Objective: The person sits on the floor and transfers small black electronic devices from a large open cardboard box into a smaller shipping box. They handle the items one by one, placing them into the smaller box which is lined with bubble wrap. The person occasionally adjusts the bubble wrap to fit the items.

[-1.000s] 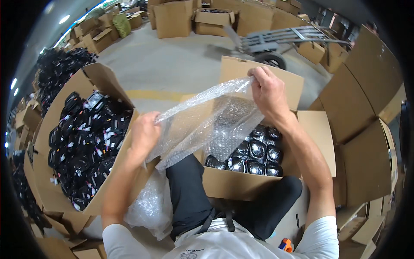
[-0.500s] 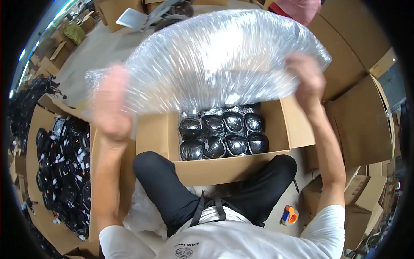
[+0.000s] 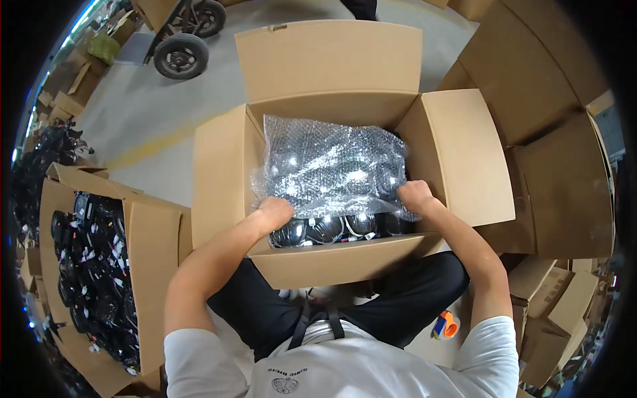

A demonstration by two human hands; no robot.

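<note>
A sheet of clear bubble wrap lies inside the open cardboard box between my knees, over rows of shiny black rounded items. The front row of black items shows below the sheet's near edge; their exact kind is hard to make out. My left hand is closed on the sheet's near left corner, by the box's left wall. On the other side, my right hand grips the near right corner with curled fingers.
At left stands a carton full of black parts with small coloured tags. An orange and blue tape dispenser is on the floor by my right knee. Large cardboard pieces rise on the right. A wheeled cart stands at the far left.
The bubble wrap has come down from the air above the box onto the black items inside. Both my hands have lowered and moved nearer. The cart shows farther left.
</note>
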